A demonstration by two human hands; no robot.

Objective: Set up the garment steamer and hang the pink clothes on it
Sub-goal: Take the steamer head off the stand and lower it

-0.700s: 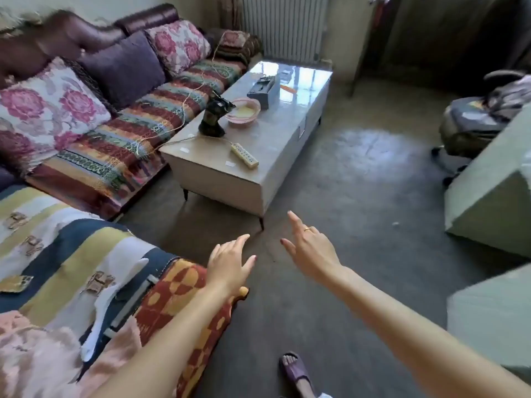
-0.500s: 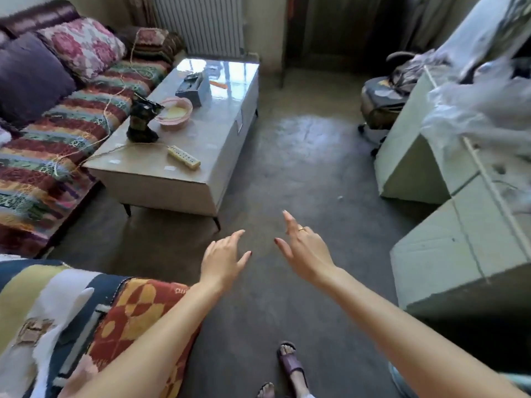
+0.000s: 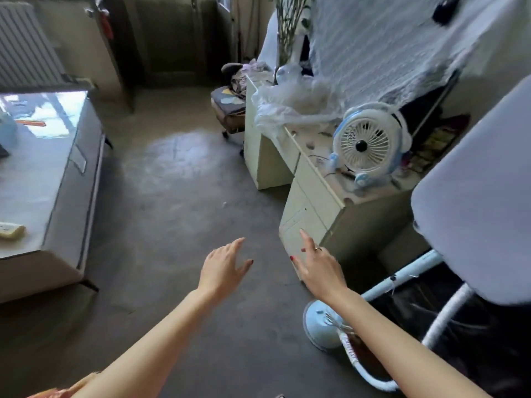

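View: it is swinging to the right; the sofa seen before is gone, and the garment steamer (image 3: 408,285) is now showing at the lower right, standing on the floor (image 3: 178,214).
Left hand (image 3: 222,268): still reaching forward in the air, fingers spread, grip loose and holding nothing.
Right hand (image 3: 319,267): the same, fingers straight, grip loose, now just above the steamer's base.
Worktop (image 3: 48,179): now moving to the left edge.
Fan (image 3: 369,145): newly appearing on the cabinet (image 3: 310,202).
Pink clothes: not visible.
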